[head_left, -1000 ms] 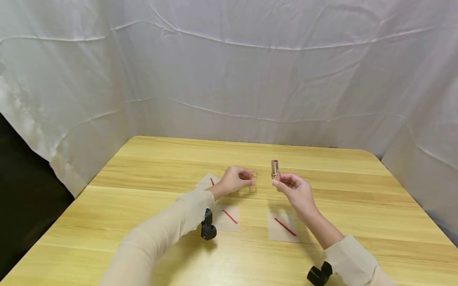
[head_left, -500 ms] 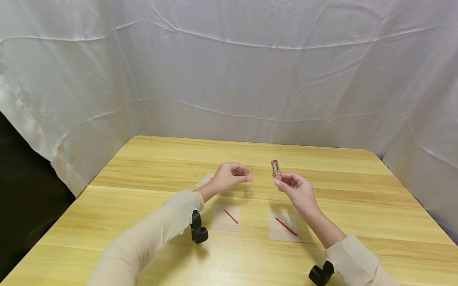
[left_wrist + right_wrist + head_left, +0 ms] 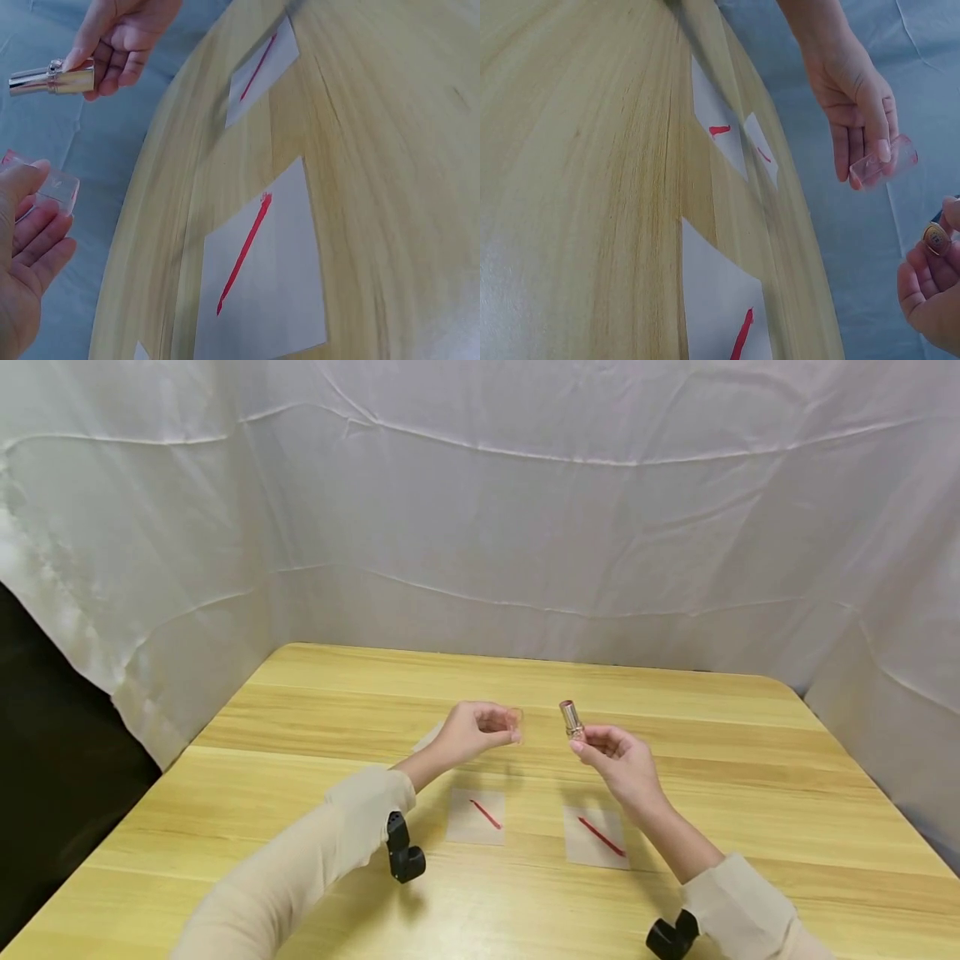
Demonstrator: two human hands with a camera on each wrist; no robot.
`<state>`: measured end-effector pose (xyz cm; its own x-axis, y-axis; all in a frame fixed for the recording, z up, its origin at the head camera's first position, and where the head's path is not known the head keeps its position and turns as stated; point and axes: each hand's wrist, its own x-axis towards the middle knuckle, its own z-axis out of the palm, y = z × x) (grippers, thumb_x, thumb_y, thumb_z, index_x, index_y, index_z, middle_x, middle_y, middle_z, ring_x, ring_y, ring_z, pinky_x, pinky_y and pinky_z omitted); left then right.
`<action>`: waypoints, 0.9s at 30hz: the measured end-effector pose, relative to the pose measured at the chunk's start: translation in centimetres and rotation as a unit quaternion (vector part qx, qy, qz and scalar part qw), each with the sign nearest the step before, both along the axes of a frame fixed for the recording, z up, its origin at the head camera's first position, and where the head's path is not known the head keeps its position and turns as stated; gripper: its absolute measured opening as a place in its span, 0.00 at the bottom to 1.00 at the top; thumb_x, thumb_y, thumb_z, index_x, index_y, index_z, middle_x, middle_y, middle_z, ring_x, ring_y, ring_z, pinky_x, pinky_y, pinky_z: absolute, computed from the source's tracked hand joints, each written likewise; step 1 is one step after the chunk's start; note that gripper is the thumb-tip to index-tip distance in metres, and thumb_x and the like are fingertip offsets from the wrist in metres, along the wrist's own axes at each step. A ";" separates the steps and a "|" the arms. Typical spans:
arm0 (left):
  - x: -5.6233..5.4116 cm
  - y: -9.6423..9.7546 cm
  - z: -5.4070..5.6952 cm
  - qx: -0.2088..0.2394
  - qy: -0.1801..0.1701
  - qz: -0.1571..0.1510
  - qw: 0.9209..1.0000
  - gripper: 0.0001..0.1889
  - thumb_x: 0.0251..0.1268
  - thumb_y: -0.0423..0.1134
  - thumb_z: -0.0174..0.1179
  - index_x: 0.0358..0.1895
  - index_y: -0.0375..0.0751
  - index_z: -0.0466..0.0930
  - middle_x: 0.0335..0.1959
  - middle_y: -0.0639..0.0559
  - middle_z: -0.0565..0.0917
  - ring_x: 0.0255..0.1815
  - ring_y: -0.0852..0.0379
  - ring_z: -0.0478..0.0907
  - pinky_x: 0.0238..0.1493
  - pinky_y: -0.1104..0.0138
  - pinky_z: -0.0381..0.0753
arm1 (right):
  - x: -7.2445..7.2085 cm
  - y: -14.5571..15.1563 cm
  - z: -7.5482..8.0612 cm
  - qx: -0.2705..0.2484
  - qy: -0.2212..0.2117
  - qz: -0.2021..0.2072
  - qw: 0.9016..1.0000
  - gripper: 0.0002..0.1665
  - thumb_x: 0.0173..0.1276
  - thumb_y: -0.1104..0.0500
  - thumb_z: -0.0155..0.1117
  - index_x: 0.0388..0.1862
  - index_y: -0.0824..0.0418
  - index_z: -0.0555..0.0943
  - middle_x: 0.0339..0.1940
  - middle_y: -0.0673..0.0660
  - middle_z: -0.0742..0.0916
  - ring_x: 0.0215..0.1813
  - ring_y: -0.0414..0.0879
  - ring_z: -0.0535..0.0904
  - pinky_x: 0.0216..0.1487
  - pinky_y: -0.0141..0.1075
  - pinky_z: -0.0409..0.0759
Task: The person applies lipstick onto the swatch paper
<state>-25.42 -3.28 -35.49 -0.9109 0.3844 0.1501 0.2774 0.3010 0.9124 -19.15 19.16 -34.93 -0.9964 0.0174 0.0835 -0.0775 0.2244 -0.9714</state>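
Between the thumb and fingers of my left hand (image 3: 468,735) is a clear, pink-tinted lipstick cap (image 3: 885,163), raised above the table. My right hand (image 3: 624,766) pinches the base of a gold lipstick (image 3: 571,719), its tube pointing up and tilted left. The cap and the lipstick are apart, a short gap between them. In the left wrist view the lipstick (image 3: 54,79) lies sideways across my right fingertips. Most of the lipstick is hidden in the right wrist view, where only its base end (image 3: 935,238) shows.
Two paper squares, left (image 3: 476,817) and right (image 3: 596,837), lie on the wooden table (image 3: 675,718), each with a red stroke. A third paper (image 3: 427,737) is mostly behind my left wrist. White cloth (image 3: 480,527) hangs around the table's back and sides.
My left hand has moved left and slightly up with the cap, widening the gap. The lipstick in my right hand has tilted further left; that hand has otherwise stayed in place.
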 end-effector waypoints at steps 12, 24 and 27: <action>1.1 -0.6 -0.5 -0.021 0.024 -0.035 0.999 0.13 0.55 0.34 0.66 0.43 0.32 0.82 0.37 0.41 0.85 0.34 0.60 0.81 0.41 0.72 0.82 | -0.1 0.0 -0.4 0.021 0.019 0.023 0.999 0.18 0.62 0.64 0.63 0.47 0.75 0.76 0.29 0.39 0.82 0.35 0.33 0.77 0.40 0.27 0.80; 1.9 -1.9 -1.6 -0.062 0.061 -0.055 0.995 0.14 0.57 0.34 0.64 0.45 0.30 0.81 0.37 0.41 0.84 0.38 0.54 0.82 0.41 0.72 0.82 | 0.1 -0.3 -0.4 0.112 0.047 0.060 0.991 0.17 0.62 0.61 0.65 0.46 0.70 0.79 0.39 0.63 0.85 0.34 0.34 0.78 0.38 0.25 0.79; 2.1 -2.2 -1.8 -0.072 0.068 -0.061 0.993 0.14 0.57 0.34 0.64 0.45 0.30 0.81 0.37 0.42 0.84 0.38 0.55 0.81 0.42 0.71 0.82 | 0.0 -0.2 -0.5 0.136 0.055 0.077 0.986 0.16 0.62 0.59 0.65 0.46 0.69 0.80 0.38 0.63 0.86 0.35 0.37 0.79 0.36 0.26 0.79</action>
<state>-23.32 -5.44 -37.32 -0.8312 0.5171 0.2043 0.4374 0.3815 0.8143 -19.15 18.92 -35.43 -0.9704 -0.1706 0.1712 -0.2315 0.4532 -0.8608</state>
